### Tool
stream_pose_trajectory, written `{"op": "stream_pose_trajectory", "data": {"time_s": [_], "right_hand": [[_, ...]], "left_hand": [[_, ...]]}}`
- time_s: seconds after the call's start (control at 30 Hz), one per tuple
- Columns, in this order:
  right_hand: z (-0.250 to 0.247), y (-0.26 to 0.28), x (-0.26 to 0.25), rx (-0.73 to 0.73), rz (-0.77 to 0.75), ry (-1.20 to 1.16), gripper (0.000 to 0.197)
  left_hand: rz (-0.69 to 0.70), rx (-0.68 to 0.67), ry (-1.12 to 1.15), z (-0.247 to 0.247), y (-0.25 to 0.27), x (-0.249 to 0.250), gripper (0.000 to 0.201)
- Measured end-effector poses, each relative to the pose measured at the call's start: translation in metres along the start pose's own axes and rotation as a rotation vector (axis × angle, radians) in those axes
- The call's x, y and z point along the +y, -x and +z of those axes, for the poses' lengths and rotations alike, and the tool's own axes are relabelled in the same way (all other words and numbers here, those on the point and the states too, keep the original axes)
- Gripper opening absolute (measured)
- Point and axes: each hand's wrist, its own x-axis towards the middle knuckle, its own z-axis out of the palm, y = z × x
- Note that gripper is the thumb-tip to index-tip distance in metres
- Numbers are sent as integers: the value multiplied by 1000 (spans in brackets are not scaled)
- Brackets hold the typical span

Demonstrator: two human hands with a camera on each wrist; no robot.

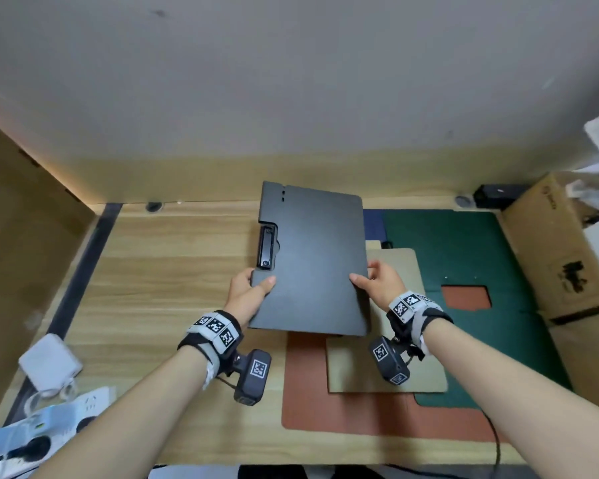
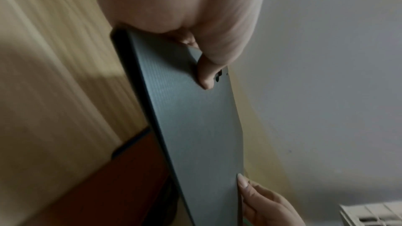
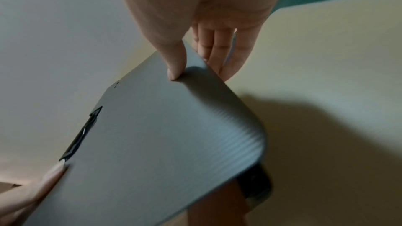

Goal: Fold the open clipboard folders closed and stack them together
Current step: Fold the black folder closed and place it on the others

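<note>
Dark grey folder [image 1: 315, 261] — folded closed, matte ribbed cover, rounded corners. Black clip [image 1: 266, 248] sits in a notch on its left edge; two small slots near the far left corner. It is held up off the desk [image 1: 173, 264], tilted, near edge lower than the far edge.

Left hand [image 1: 248, 294] grips the folder's near left corner just below the clip: thumb [image 2: 205, 73] on top of the cover, fingers underneath. Right hand [image 1: 381, 281] grips the right edge: thumb [image 3: 177, 61] pressed on top, fingers [image 3: 217, 47] curled under. Both hands are closed on the same folder, one on each side.

Below and to the right of the lifted folder lie the others, flat on the desk:
- tan folder [image 1: 388, 371], directly under the right hand, closed as far as can be seen
- reddish-brown folder [image 1: 325, 402], under the tan one, sticking out toward the near edge
- green folder [image 1: 464, 247], spread wide to the right, with a reddish-brown patch [image 1: 465, 297] showing through a cut-out

Whether the reddish-brown one is open or closed — cannot tell.

Cardboard box [image 1: 554, 250] at the right end of the desk; contents not visible. A power strip [image 1: 32, 430] with plugs sits at the near left corner.
</note>
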Motion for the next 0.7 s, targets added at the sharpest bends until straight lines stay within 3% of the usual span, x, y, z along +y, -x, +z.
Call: {"op": "stream_pose_trajectory", "data": {"time_s": [0.17, 0.27, 0.37, 0.57, 0.7], "right_hand": [[-42, 13, 69, 79, 78, 44, 38], [-61, 23, 102, 137, 97, 102, 41], [-73, 26, 125, 165, 99, 158, 40], [-73, 32, 143, 163, 100, 207, 38], [-74, 34, 143, 146, 106, 211, 31]], "left_hand": [[-75, -144, -96, 68, 15, -41, 40], [-101, -184, -139, 102, 22, -70, 24], [-124, -177, -206, 127, 25, -92, 18], [-144, -128, -394, 142, 31, -111, 51], [-78, -1, -516, 142, 41, -100, 47]]}}
